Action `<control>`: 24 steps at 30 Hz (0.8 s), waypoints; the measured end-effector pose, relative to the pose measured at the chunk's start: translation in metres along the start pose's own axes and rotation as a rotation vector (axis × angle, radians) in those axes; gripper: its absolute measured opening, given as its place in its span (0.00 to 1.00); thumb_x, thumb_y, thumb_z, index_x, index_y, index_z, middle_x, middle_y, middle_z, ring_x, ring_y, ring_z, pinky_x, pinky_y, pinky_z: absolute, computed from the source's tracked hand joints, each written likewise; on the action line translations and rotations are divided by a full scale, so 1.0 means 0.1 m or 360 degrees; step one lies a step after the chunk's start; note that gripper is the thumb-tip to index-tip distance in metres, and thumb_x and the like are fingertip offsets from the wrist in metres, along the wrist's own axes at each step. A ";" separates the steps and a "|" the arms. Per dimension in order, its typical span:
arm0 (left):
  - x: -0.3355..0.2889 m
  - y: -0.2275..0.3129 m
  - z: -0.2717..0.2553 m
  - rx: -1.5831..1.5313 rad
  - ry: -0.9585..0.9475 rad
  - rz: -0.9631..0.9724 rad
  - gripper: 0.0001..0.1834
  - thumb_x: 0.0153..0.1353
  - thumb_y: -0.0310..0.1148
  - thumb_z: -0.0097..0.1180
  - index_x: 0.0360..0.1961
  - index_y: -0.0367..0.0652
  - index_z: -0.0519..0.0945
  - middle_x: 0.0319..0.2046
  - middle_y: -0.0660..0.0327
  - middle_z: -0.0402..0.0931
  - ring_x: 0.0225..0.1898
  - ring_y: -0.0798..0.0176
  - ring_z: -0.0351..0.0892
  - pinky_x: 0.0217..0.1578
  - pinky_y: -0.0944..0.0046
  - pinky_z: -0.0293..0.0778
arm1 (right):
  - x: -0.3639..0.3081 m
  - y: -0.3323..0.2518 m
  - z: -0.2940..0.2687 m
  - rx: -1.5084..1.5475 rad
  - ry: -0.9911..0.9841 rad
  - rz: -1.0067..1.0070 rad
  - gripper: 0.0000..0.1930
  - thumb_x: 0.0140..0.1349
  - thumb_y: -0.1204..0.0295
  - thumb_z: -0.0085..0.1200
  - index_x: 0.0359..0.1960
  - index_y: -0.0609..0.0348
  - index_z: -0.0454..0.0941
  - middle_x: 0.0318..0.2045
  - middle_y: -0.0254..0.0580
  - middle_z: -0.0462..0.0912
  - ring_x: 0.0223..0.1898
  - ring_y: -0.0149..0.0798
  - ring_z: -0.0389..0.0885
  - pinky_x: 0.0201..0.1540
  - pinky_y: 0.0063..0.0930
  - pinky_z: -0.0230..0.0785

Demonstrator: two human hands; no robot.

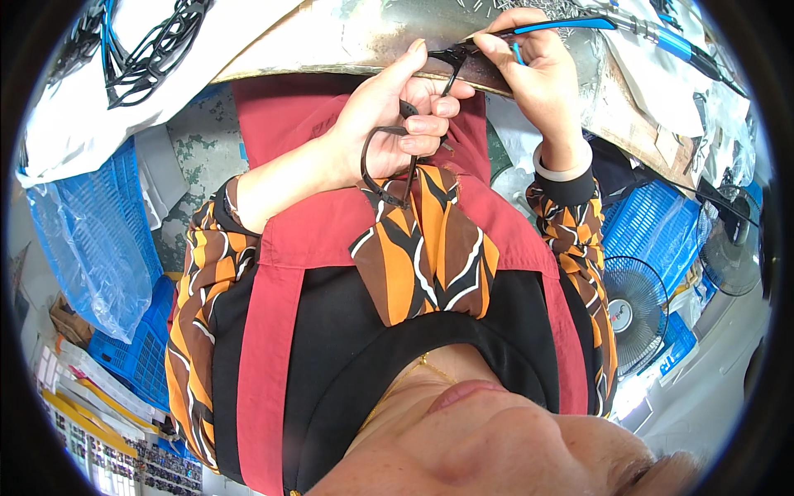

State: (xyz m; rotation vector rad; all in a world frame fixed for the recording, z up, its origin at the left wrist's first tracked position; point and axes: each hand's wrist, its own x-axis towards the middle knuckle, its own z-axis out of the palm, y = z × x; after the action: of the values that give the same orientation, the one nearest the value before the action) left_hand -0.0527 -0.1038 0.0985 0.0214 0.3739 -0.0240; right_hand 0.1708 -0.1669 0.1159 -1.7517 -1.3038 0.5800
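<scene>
My left hand point(401, 112) is closed around a black eyeglass frame point(370, 165), with the thumb up near its hinge end. One rim of the frame loops out below the fingers. My right hand point(538, 70) pinches a slim black-and-blue eyeglass temple point(566, 26) close to that hinge end. The temple's free end reaches out to the right. Whether temple and frame are joined is hidden by the fingertips. A small blue piece point(518, 54) shows by the right fingers. Both hands are over the edge of a metal-topped work surface point(347, 37).
Several small metal screws or pins point(538, 8) lie at the far edge. A blue-and-black pen-shaped tool point(674, 45) with a cable lies at right. Black eyeglass frames point(157, 54) are piled at left on white sheeting. Blue crates point(136, 355) and a fan point(633, 314) stand at the sides.
</scene>
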 end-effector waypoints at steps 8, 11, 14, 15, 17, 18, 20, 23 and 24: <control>0.02 0.01 0.06 -0.0070 0.0138 -0.0087 0.37 0.77 0.60 0.42 0.58 0.29 0.72 0.31 0.66 0.67 0.18 0.78 0.60 0.11 0.75 0.58 | 0.02 -0.16 -0.06 0.0122 -0.0142 0.0157 0.07 0.65 0.76 0.64 0.39 0.60 0.77 0.29 0.32 0.79 0.33 0.25 0.77 0.37 0.22 0.70; 0.02 0.01 0.05 -0.0050 0.0120 -0.0075 0.36 0.77 0.59 0.42 0.58 0.29 0.72 0.31 0.66 0.68 0.17 0.78 0.59 0.11 0.75 0.58 | 0.10 -0.29 -0.11 0.0031 -0.0248 0.0162 0.07 0.64 0.73 0.65 0.38 0.58 0.78 0.28 0.36 0.81 0.31 0.31 0.80 0.36 0.27 0.72; 0.01 -0.01 0.04 -0.0002 0.0066 -0.0028 0.36 0.77 0.59 0.42 0.57 0.29 0.72 0.31 0.65 0.68 0.17 0.78 0.59 0.11 0.75 0.58 | 0.18 -0.38 -0.14 -0.0243 -0.0361 -0.0059 0.08 0.62 0.70 0.65 0.38 0.57 0.79 0.27 0.43 0.83 0.30 0.42 0.83 0.37 0.33 0.74; 0.01 -0.02 0.04 0.0015 0.0036 -0.0012 0.36 0.77 0.59 0.41 0.57 0.29 0.72 0.31 0.65 0.68 0.17 0.78 0.59 0.11 0.75 0.58 | 0.19 -0.39 -0.12 -0.0282 -0.0383 -0.0037 0.09 0.62 0.69 0.65 0.39 0.56 0.79 0.28 0.46 0.83 0.31 0.46 0.84 0.37 0.35 0.74; 0.01 -0.04 0.04 0.0074 0.0089 0.0043 0.36 0.78 0.59 0.41 0.56 0.28 0.73 0.30 0.66 0.68 0.16 0.78 0.59 0.11 0.75 0.58 | 0.19 -0.37 -0.11 -0.0446 -0.0364 -0.0041 0.10 0.62 0.67 0.64 0.40 0.55 0.80 0.29 0.52 0.84 0.34 0.56 0.85 0.38 0.41 0.75; 0.02 -0.06 0.04 0.0102 0.0071 0.0075 0.36 0.78 0.59 0.41 0.56 0.28 0.73 0.30 0.66 0.68 0.16 0.78 0.59 0.11 0.75 0.58 | 0.18 -0.36 -0.10 -0.0500 -0.0308 -0.0100 0.10 0.62 0.67 0.64 0.41 0.55 0.79 0.30 0.53 0.84 0.34 0.58 0.85 0.38 0.42 0.75; 0.03 -0.09 0.04 0.0163 0.0165 0.0113 0.35 0.78 0.58 0.39 0.55 0.29 0.72 0.29 0.66 0.67 0.16 0.78 0.60 0.11 0.75 0.58 | 0.15 -0.31 -0.07 -0.0609 -0.0190 -0.0221 0.11 0.62 0.66 0.64 0.42 0.56 0.79 0.31 0.55 0.84 0.36 0.60 0.84 0.39 0.44 0.75; 0.07 -0.11 0.05 0.0131 0.0090 0.0124 0.34 0.79 0.58 0.38 0.54 0.30 0.71 0.29 0.66 0.66 0.16 0.78 0.61 0.11 0.75 0.58 | 0.14 -0.30 -0.05 -0.0355 -0.0257 -0.0175 0.14 0.63 0.64 0.65 0.44 0.57 0.77 0.30 0.56 0.83 0.34 0.62 0.83 0.38 0.45 0.74; 0.05 -0.10 0.04 0.0150 0.0127 0.0102 0.35 0.78 0.59 0.38 0.53 0.29 0.72 0.29 0.65 0.66 0.17 0.77 0.61 0.13 0.74 0.59 | 0.13 -0.32 -0.04 -0.0245 -0.0270 -0.0156 0.15 0.63 0.63 0.65 0.45 0.58 0.77 0.30 0.56 0.83 0.34 0.62 0.83 0.37 0.45 0.74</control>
State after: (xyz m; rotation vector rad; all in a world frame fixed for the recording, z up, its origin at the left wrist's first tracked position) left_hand -0.0464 -0.1135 0.1004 0.1278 0.4517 0.0223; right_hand 0.1618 -0.1530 0.1464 -1.7813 -1.5795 0.5962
